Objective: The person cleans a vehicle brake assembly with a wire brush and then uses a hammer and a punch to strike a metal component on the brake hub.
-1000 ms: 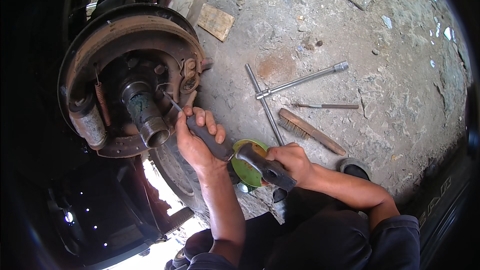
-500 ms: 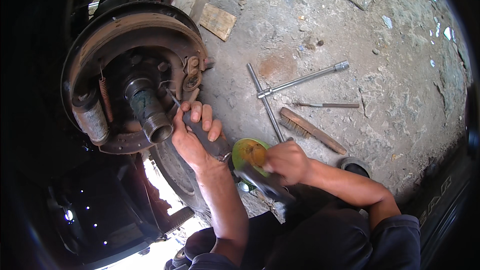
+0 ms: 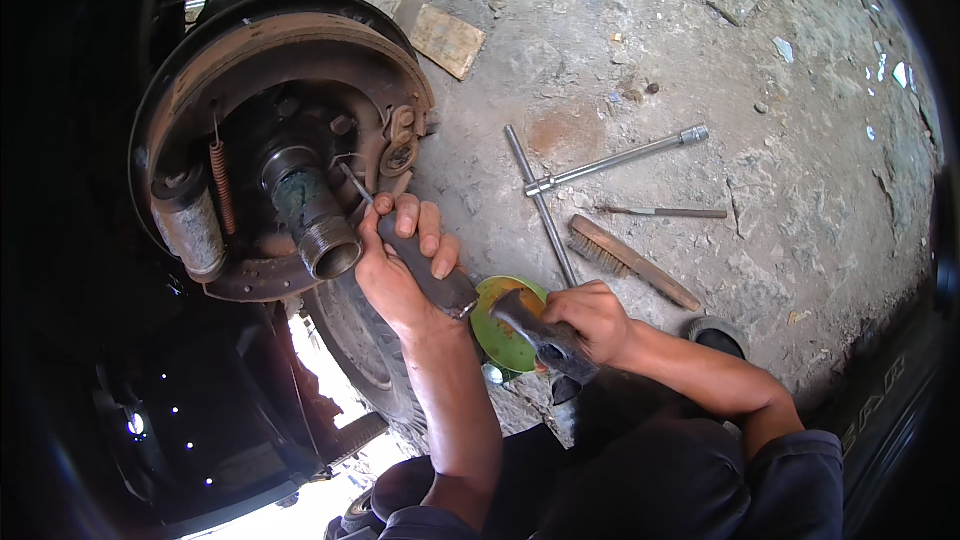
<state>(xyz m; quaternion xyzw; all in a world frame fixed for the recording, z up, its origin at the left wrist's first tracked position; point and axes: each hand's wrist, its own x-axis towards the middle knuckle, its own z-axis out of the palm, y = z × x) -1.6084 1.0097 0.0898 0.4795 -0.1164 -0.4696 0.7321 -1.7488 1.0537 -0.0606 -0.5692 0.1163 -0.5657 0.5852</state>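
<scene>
My left hand (image 3: 390,285) is wrapped round the dark handle of a screwdriver (image 3: 437,278). Its thin shaft slants up into the drum brake assembly, with the tip near the right brake linkage (image 3: 400,145); exact contact is hard to tell. My right hand (image 3: 590,322) grips a hammer (image 3: 548,338), its dark head a short way from the handle's butt end. The hammer's handle is mostly hidden by my fingers. Left of the screwdriver juts the threaded hollow spindle (image 3: 315,220). The rusty curved brake shoe (image 3: 290,38) arches above it, and a coil spring (image 3: 221,190) hangs at its left.
Beneath the hammer stands a green bowl (image 3: 508,352) with brownish contents. On the rough concrete lie a T-shaped socket wrench (image 3: 610,160), a thin tool (image 3: 680,212), a wooden wire brush (image 3: 640,265) and a wood block (image 3: 447,40). A tyre (image 3: 350,340) sits below the brake.
The hammer, blurred by motion before, now shows sharply, its head raised a little in the picture. My left hand keeps its hold on the screwdriver. The whole view has shifted slightly.
</scene>
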